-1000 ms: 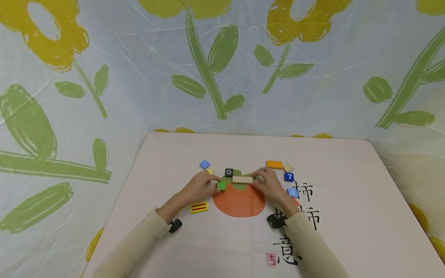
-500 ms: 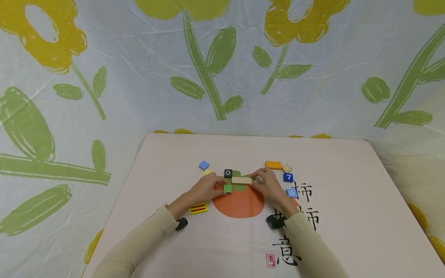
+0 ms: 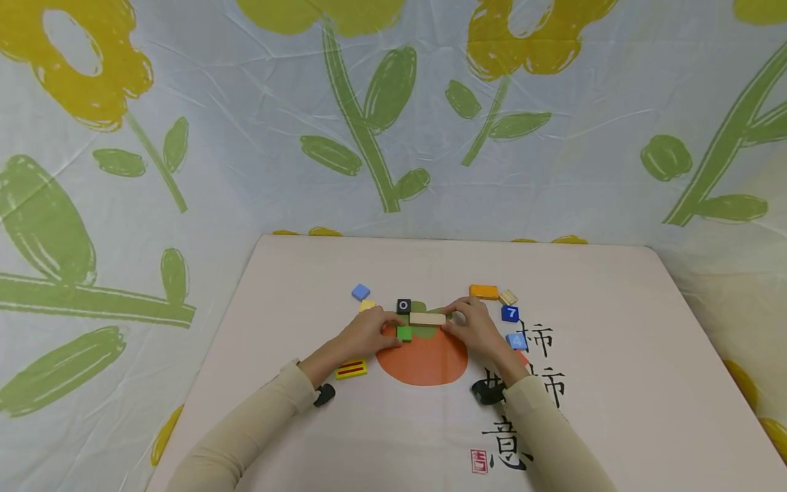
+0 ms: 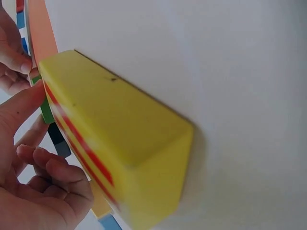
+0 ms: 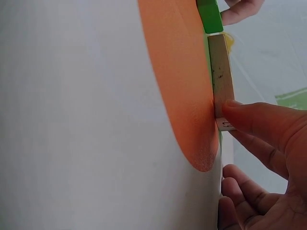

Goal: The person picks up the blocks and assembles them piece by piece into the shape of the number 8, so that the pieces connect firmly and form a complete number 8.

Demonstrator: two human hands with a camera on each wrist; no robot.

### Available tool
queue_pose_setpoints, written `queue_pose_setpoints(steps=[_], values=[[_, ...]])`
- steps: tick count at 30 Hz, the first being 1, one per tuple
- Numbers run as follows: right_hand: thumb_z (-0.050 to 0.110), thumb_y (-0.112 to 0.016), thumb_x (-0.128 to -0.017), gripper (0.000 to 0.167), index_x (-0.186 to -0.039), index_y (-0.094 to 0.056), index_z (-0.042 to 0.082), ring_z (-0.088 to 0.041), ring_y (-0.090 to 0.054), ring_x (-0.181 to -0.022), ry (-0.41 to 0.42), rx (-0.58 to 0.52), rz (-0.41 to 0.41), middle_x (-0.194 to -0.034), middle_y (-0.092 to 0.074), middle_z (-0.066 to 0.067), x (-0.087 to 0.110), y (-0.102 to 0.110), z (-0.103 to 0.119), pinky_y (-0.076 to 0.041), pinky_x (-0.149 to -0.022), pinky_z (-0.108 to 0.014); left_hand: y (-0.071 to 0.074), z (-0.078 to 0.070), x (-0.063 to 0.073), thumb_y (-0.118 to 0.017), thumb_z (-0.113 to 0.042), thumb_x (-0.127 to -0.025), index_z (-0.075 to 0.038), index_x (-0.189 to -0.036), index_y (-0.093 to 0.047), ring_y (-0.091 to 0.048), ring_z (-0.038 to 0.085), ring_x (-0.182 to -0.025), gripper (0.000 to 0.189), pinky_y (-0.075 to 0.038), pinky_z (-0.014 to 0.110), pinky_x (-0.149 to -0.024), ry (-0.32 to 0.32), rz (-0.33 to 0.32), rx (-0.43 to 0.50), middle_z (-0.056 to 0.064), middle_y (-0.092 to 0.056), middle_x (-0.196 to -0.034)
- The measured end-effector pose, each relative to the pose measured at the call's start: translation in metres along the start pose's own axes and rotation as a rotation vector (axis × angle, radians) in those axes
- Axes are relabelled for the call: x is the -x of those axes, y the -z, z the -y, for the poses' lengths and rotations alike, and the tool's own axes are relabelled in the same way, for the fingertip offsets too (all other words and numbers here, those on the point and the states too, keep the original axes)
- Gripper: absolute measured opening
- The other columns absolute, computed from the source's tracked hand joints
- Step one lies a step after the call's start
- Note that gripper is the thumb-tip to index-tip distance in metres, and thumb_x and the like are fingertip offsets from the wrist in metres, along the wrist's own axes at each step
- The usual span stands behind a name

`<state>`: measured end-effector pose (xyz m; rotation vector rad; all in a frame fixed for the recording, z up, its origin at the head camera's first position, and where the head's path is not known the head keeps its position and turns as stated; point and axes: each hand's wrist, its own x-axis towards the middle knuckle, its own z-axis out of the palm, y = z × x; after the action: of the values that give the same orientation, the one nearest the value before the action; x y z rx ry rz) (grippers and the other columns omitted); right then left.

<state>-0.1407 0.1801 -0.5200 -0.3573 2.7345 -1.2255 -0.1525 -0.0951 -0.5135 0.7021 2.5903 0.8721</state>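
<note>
My left hand (image 3: 367, 333) pinches a small green block (image 3: 404, 333) between thumb and forefinger, on the printed orange fruit. My right hand (image 3: 476, 329) grips the right end of a plain wooden block (image 3: 427, 319), which lies lengthwise from left to right. A black block with a white ring-shaped mark (image 3: 403, 306) sits just behind the green one, off the wooden block's left end. In the right wrist view, the thumb presses the wooden block (image 5: 221, 76) and the green block (image 5: 209, 15) lies close to its far end. Part of the green block is behind the left fingers.
A yellow block with red stripes (image 3: 351, 369) lies by the left forearm. Blue (image 3: 361, 292) and pale yellow (image 3: 367, 305) blocks lie behind the left hand. An orange block (image 3: 484, 292), a ridged wooden piece (image 3: 507, 297) and blue number blocks (image 3: 510, 313) lie on the right.
My left hand has carried the green block to the right and slightly nearer, up beside the wooden block's left end. My right hand stays in place on the wooden block.
</note>
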Motion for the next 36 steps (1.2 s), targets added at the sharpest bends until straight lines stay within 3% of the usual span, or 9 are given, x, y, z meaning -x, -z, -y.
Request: queue_pose_setpoints(steps=[8,16,30,36], values=[[0.013,-0.074,-0.092,0.021,-0.113,-0.072,0.01,-0.04,-0.04,-0.126,-0.011,0.001,0.001,-0.13,-0.051,-0.018,0.0004,-0.0001,0.0011,-0.033,-0.106,-0.057,0.0024,0.0011,-0.0019,-0.081,-0.028,-0.086,-0.016,-0.118,-0.072,-0.043,0.015,-0.07,0.035,-0.03,0.026,-0.055,-0.041,0.006,0.019,-0.002,-0.043,-0.066],[0.013,-0.074,-0.092,0.022,-0.113,-0.072,0.008,-0.041,-0.04,-0.126,-0.001,0.001,-0.003,-0.129,-0.051,-0.019,0.0001,-0.0004,0.0023,-0.033,-0.106,-0.058,0.0046,-0.0002,-0.0029,-0.08,-0.028,-0.088,-0.016,-0.12,-0.07,-0.045,0.015,-0.075,0.036,-0.033,0.026,-0.058,-0.014,0.032,0.028,0.0,-0.048,-0.074],[0.015,-0.074,-0.092,0.021,-0.112,-0.072,0.01,-0.04,-0.039,-0.127,-0.018,0.007,0.003,-0.131,-0.05,-0.018,-0.0017,-0.0011,0.0001,-0.033,-0.106,-0.058,0.0047,0.0028,-0.004,-0.081,-0.026,-0.087,-0.015,-0.118,-0.071,-0.043,0.014,-0.069,0.035,-0.032,0.025,-0.057,-0.036,0.002,0.055,-0.001,-0.045,-0.072],[0.016,-0.073,-0.092,0.021,-0.112,-0.071,0.01,-0.04,-0.038,-0.128,-0.028,0.009,0.005,-0.132,-0.049,-0.018,-0.0012,-0.0013,0.001,-0.033,-0.106,-0.058,0.0046,0.0034,-0.0046,-0.08,-0.027,-0.087,-0.017,-0.12,-0.07,-0.044,0.014,-0.068,0.036,-0.033,0.025,-0.057,-0.016,0.015,0.058,0.0,-0.046,-0.071]])
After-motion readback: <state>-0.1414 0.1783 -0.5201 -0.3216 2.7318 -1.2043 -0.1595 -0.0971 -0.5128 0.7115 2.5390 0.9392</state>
